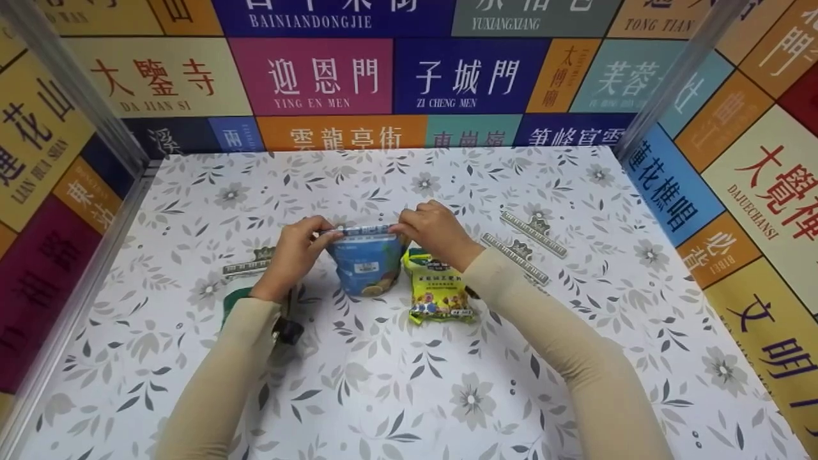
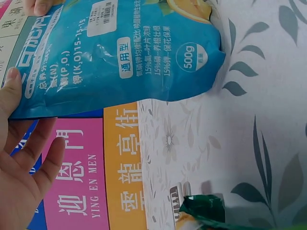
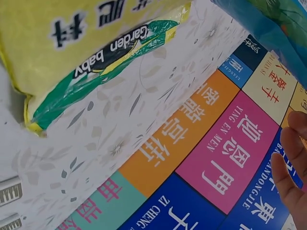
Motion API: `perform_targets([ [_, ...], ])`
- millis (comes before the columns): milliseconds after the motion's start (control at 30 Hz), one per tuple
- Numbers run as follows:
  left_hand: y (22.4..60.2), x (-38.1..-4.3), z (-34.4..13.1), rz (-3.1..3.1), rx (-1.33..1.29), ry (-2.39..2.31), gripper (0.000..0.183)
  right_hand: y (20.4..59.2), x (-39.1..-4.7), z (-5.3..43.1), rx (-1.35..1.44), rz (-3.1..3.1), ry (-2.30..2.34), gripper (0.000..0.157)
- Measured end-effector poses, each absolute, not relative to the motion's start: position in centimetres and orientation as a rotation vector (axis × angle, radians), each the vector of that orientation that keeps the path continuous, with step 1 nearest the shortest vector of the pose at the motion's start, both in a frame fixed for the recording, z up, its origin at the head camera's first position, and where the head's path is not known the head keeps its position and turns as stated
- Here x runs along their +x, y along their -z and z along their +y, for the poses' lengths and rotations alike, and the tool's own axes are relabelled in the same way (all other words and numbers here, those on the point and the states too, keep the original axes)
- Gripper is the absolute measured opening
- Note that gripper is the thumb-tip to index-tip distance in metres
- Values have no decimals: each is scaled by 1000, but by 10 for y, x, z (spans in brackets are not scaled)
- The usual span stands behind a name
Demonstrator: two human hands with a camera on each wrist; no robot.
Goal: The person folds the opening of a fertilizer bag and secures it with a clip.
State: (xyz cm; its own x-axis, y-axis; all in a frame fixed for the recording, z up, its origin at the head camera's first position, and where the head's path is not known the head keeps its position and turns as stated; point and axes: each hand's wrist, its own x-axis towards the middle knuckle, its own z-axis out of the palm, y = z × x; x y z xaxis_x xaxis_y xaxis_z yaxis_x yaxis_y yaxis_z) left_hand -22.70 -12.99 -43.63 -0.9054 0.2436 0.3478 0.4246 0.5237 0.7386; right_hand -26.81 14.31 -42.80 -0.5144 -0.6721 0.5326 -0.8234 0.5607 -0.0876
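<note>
A blue stand-up fertilizer bag (image 1: 367,271) with a white barcode label and 500g mark stands upright near the table's middle, its top edge towards the back wall. The person's left hand (image 1: 297,252) pinches its upper left corner; in the left wrist view the thumb lies on the printed face of the bag (image 2: 129,67). At the opposite upper corner, the right hand (image 1: 438,233) pinches the edge between thumb and fingers. A yellow-green fertilizer bag (image 1: 442,291) marked Garden baby lies beside it, below the right wrist.
Two silver clips with a piano-key pattern, one behind (image 1: 533,233) and one nearer (image 1: 515,257), lie right of the right hand. Another such clip (image 1: 246,269) and a green package (image 1: 235,300) lie by the left forearm, partly hidden. Printed panels (image 1: 313,76) wall the table's back and sides.
</note>
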Motion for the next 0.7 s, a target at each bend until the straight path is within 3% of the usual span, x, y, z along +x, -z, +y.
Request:
perform_targets([
  [700, 436, -232, -132, -2537, -439, 1610, 21, 427, -272, 144, 1185, -2521, -923, 21],
])
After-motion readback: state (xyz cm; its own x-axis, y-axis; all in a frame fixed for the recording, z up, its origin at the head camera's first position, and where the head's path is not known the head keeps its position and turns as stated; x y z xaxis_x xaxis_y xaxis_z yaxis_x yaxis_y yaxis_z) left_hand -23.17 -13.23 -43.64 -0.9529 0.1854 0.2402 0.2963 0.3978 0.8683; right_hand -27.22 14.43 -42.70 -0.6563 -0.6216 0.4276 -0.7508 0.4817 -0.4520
